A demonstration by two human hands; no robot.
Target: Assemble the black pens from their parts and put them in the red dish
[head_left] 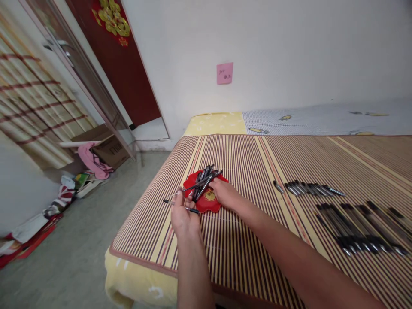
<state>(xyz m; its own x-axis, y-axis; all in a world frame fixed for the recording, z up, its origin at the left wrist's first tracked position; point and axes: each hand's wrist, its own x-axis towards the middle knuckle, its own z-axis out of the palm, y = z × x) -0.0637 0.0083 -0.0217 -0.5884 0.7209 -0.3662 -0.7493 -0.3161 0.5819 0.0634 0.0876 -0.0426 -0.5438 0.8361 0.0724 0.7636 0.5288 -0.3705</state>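
Pile of pens (203,182), dark and clear, heaped crosswise on a red tray (206,205) toward the left of the mat (244,240). Left hand (186,216) at the tray's near left edge: forearm running straight away from the near side, palm turned up, fingers curled, thumb and fingers closed on a single pen (192,210) lying across them. Right hand (222,191) reaches in over the tray's right side, arm long and slanting from the near right, wrist low, fingertips at the pile; from here I cannot tell whether they pinch one. To the right, a loose short piece (278,187), then a far row (310,189) and a near row (357,229) of pens, laid side by side. Far wall: pink note (224,73).
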